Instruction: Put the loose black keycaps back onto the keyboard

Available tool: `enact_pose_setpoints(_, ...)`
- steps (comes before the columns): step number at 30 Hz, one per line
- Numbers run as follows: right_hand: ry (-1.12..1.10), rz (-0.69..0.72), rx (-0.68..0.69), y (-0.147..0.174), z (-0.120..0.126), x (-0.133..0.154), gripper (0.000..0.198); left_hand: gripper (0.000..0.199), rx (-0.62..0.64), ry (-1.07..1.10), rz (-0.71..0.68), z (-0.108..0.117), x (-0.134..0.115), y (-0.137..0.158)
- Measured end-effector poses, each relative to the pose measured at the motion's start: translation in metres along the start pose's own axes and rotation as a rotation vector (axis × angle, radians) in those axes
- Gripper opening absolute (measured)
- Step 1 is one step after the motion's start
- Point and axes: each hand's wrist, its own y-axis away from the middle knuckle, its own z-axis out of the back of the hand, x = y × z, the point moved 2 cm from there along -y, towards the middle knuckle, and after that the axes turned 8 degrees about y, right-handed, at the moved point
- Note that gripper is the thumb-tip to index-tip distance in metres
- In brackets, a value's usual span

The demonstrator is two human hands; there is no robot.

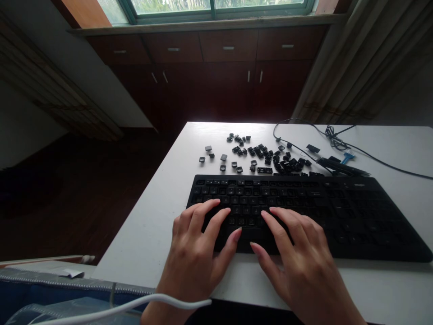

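A black keyboard (324, 212) lies across the white table, with some keys in place and several bare sockets showing. My left hand (199, 243) rests over its left part, fingers spread and curved onto the keys. Over the middle keys, my right hand (297, 248) is spread in the same way, its thumb near the front edge. Neither hand grips anything. Behind the keyboard lie many loose black keycaps (287, 164), heaped towards the middle and scattered singly to the left.
A black cable (382, 160) runs over the back right of the white table (142, 225). Near it are a small blue brush (347, 156) and a dark, long tool (341, 167). A white cord (152, 300) crosses the lower left. Brown cabinets (209, 85) stand beyond.
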Motion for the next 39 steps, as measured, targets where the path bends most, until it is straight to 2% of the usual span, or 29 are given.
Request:
enact_pose_setpoints(9,-0.036,-0.064,-0.035,-0.007,-0.003,0.019,0.040,0.035,0.008,-0.004,-0.005,0.000,0.001,0.000)
enact_pose_setpoints(22,-0.024,-0.047,-0.010,-0.004,-0.005,0.017,0.044,0.034,0.016,0.006,0.013,0.001,-0.003,-0.001)
enact_pose_setpoints(33,0.025,-0.041,0.017,0.012,0.003,-0.020,0.044,0.034,0.013,0.009,0.013,0.001,-0.002,0.000)
enact_pose_setpoints(39,0.038,-0.030,0.025,0.008,0.001,-0.011,0.045,0.034,0.009,0.002,0.012,-0.001,-0.001,-0.001)
